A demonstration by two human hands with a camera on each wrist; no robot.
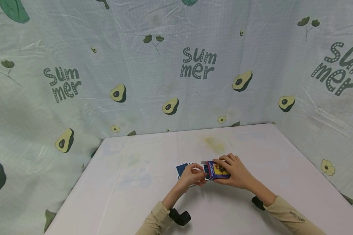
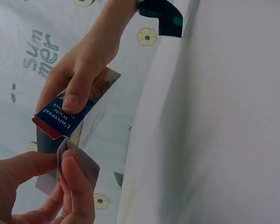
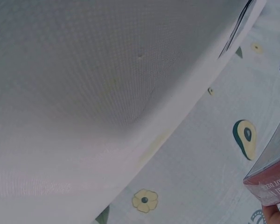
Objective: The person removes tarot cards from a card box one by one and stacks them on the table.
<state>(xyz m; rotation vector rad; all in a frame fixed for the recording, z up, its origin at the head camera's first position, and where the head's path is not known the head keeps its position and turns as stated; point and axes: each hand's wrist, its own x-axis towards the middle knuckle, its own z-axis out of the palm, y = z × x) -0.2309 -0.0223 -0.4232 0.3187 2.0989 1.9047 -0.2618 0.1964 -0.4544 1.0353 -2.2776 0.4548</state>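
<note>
Clearly, the dark-blue and yellow cardboard tarot-deck box (image 1: pixel 219 170) is held over the table, its open end turned toward the left hand (image 1: pixel 191 175). White lettering on its blue panel reads "Universal Waite" in the left wrist view, and a red end shows beside that panel. The right hand (image 1: pixel 235 171) grasps the box, its thumb lying across the blue panel and its other fingers wrapping the far side.

Right at the open end, the left hand pinches a few thin, pale-looking cards (image 2: pixel 87 169) between thumb and fingers; whether they touch the box is hard to tell. Just beside the left hand lie dark-blue cards with white borders (image 1: pixel 180 169), partly hidden by it.

Beige sleeves (image 1: pixel 294 217) cover both forearms, and a black wrist-worn device (image 1: pixel 180 217) sits on each wrist. Below is a table with a whitish cover (image 1: pixel 129 202), marked by a faint yellowish stain (image 1: pixel 214 144) beyond the box. Around it hangs a pale grey-green cloth (image 1: pixel 141 68) printed with avocados, flowers and the word "summer".
</note>
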